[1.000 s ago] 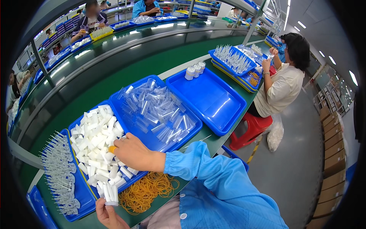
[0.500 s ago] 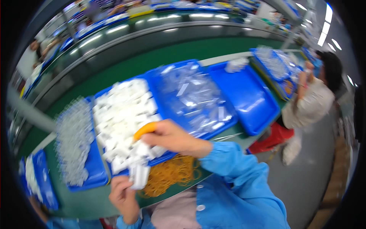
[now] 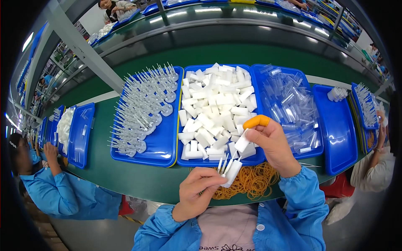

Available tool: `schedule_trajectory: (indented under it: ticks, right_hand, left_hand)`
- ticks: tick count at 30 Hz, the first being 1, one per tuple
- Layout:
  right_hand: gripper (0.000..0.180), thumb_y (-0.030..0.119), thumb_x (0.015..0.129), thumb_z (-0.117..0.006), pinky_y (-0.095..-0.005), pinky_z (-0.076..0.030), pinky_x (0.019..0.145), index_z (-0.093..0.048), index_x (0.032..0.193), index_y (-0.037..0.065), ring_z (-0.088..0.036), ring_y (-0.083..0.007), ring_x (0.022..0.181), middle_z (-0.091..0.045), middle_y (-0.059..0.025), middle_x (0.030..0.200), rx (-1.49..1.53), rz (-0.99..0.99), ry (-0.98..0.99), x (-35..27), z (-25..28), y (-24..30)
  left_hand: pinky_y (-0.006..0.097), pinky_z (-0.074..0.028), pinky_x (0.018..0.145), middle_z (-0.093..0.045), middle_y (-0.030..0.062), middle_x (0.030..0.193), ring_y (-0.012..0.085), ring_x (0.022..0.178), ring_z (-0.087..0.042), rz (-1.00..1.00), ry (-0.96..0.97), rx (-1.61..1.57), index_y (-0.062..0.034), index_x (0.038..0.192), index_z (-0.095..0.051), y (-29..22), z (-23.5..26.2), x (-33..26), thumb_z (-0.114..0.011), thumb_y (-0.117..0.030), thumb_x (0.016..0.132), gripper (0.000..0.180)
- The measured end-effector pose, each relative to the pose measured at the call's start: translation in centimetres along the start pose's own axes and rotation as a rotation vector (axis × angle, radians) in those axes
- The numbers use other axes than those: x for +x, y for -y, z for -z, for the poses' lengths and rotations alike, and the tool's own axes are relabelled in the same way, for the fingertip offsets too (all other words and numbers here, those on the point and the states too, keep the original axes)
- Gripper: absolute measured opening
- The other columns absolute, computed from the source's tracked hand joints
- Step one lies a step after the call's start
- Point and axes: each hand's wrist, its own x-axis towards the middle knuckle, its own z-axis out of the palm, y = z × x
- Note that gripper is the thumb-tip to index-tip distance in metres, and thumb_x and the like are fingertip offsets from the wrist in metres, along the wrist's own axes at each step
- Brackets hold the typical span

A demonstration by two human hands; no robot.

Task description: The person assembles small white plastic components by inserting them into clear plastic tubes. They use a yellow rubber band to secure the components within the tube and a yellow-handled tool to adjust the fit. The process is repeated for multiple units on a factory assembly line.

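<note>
My left hand (image 3: 194, 190) pinches several thin white plastic pins (image 3: 222, 164), pointing up. One white foam block (image 3: 233, 172) sits beside them, at my left fingertips. My right hand (image 3: 274, 146), with a yellow-orange finger cot (image 3: 256, 121) on its index finger, grips another white foam block (image 3: 241, 143) between thumb and index finger. That block hovers just above the pin tips; whether it touches one, I cannot tell. Behind both hands lies a pile of white blocks (image 3: 217, 104) in a blue tray. Orange-brown rubber bands (image 3: 255, 180) lie heaped beneath my hands.
A blue tray (image 3: 165, 144) of upright disc-based pins stands left. To the right are clear plastic sleeves (image 3: 289, 104) in a tray, then a blue tray (image 3: 339, 134) with a small bundle at its far end. Co-workers sit at left (image 3: 54, 188) and right (image 3: 368, 167).
My view has swung, so the trays sit differently in it. My right hand has come from over the block pile to beside my left hand and now holds a white foam block.
</note>
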Motion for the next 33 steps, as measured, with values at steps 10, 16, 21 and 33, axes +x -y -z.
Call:
schedule_trajectory:
  ticks: [10, 16, 21, 33]
  right_hand:
    - [0.019, 0.009, 0.085, -0.067, -0.0241, -0.047, 0.078, -0.059, 0.099, 0.0, -0.059, -0.0087, 0.085, -0.064, -0.0036, 0.092, -0.074, -0.051, 0.151, -2.3, -2.8, -0.5]
    - [0.013, 0.011, 0.084, -0.068, -0.0238, -0.046, 0.076, -0.061, 0.091, 0.003, -0.057, -0.0088, 0.082, -0.064, -0.0039, 0.087, -0.159, 0.093, 0.112, -3.7, -4.2, -1.2]
    - [0.022, 0.014, 0.082, -0.069, -0.0273, -0.045, 0.079, -0.062, 0.101, 0.003, -0.056, -0.0112, 0.087, -0.064, -0.004, 0.091, -0.398, 0.146, 0.175, -3.0, -3.3, 0.4]
    - [0.024, 0.009, 0.066, -0.073, -0.0374, -0.039, 0.079, -0.065, 0.088, 0.004, -0.051, -0.0273, 0.089, -0.053, -0.0087, 0.093, -1.597, 0.373, 0.313, -0.5, 0.6, -1.0]
  left_hand:
    - [0.028, -0.048, 0.072, -0.059, 0.0102, 0.095, 0.019, 0.083, -0.058, -0.095, -0.052, 0.136, -0.0033, 0.1, -0.067, -0.2, -0.3, -0.3, -0.064, 0.01, 0.075, 0.028]
    - [0.03, -0.05, 0.077, -0.057, 0.0138, 0.103, 0.0227, 0.088, -0.06, -0.045, -0.213, 0.022, 0.0012, 0.108, -0.061, 0.2, -1.0, -0.5, -0.068, 0.005, 0.076, 0.033]
    - [0.03, -0.05, 0.078, -0.054, 0.0134, 0.109, 0.0203, 0.094, -0.06, 0.166, -0.074, -0.164, 0.0023, 0.108, -0.06, 1.6, 0.0, -0.9, -0.068, 0.002, 0.079, 0.029]
    - [0.024, -0.045, 0.081, -0.054, 0.0075, 0.105, 0.0132, 0.093, -0.054, 0.258, -0.191, -0.408, 0.0034, 0.104, -0.064, 3.0, 1.0, -0.7, -0.062, -0.001, 0.086, 0.019]
